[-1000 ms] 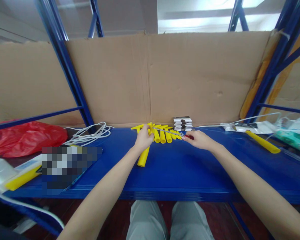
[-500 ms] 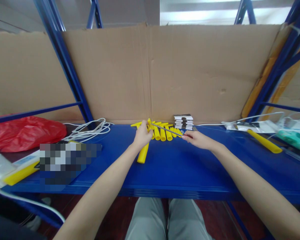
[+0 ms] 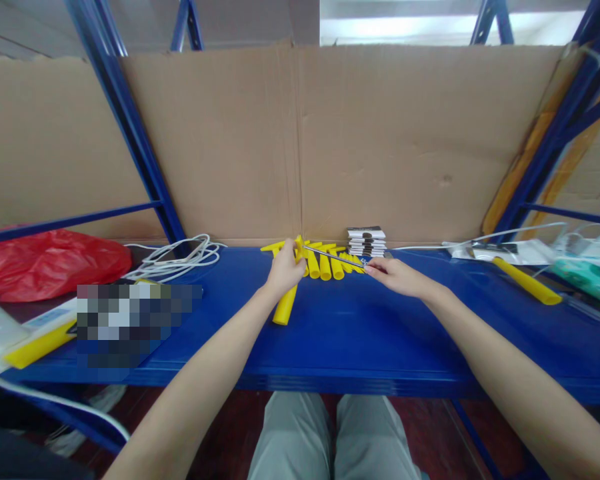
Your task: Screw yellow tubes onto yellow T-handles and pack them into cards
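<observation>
My left hand [image 3: 284, 268] is closed around a small yellow plastic piece [image 3: 299, 248], whose top pokes out above the fingers. A thin metal rod [image 3: 335, 255] slants from that piece across to my right hand [image 3: 391, 274], where fingers and thumb pinch its near end. The rod's far tip meets the yellow piece; whether it sits inside or only touches is too small to tell. Below my left hand, a yellow tube [image 3: 285, 308] points toward me; its upper end is hidden. Several yellow T-shaped tubular pieces [image 3: 325, 268] lie in a row behind the rod.
A stack of small printed packets [image 3: 367, 241] stands against the cardboard wall [image 3: 380, 147]. White cable [image 3: 190, 259] and a red plastic bag [image 3: 55, 265] lie left, beside a blurred-out area. Rightward on the blue tabletop [image 3: 360, 333] are a yellow tube [image 3: 527, 281] and a green packet [image 3: 590, 279].
Both hands keep their hold on the yellow piece and the rod, with barely any movement. The whole view has shifted very slightly.
</observation>
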Demonstrator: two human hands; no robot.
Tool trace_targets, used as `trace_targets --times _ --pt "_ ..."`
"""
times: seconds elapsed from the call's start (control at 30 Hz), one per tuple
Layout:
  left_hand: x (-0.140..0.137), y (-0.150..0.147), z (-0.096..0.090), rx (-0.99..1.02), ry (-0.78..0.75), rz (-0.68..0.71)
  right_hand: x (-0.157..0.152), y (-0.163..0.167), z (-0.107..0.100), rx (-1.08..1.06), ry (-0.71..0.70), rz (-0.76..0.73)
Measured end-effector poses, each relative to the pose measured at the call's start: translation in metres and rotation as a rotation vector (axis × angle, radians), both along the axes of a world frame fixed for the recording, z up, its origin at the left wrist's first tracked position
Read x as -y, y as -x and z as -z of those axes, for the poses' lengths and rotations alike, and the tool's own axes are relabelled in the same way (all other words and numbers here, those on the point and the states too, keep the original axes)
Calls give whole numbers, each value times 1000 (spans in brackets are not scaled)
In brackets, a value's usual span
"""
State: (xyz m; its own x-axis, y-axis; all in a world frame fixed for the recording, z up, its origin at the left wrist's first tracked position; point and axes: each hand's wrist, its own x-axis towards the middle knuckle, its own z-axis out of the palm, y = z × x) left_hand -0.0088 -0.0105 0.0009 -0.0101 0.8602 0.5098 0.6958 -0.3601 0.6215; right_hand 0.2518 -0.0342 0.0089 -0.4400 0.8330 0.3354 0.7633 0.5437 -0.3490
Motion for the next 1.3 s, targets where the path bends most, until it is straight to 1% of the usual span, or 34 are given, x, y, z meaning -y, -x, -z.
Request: trace_targets --times 0.13,0.27,0.37,0.47,0.63,0.73,0.83,0.93,1.0,1.07,1.13,1.17,1.3 --pt "1 -1 -1 -9 0 0 1 0 0 25 3 -11" --pt "2 -3 -1 -21 16 31 -3 -2 8 -1 -46 63" --pt "2 -3 0 -30 16 62 -3 -3 10 -1 -44 95" --pt "1 -2 0 -33 5 72 0 -2 6 18 -19 104" --pt "0 -1 2 -65 -3 114 4 -1 -2 96 65 68" --pt "-1 -2 2 -70 -4 127 4 -3 -1 123 16 100" --pt "0 -3 2 -26 33 130 1 -7 2 123 -59 160" --pt "1 -5 1 91 143 128 0 -7 2 103 -85 172" --pt "1 -6 1 185 192 148 1 -5 1 98 -44 155" --pt "0 -7 1 243 199 170 4 -1 -2 119 43 121" --pt "0 -7 2 249 202 168 6 2 -4 144 108 98" --pt "0 -7 1 238 205 159 7 3 -4 148 115 98" --pt "3 -6 -1 146 193 121 4 0 -2 118 16 129"
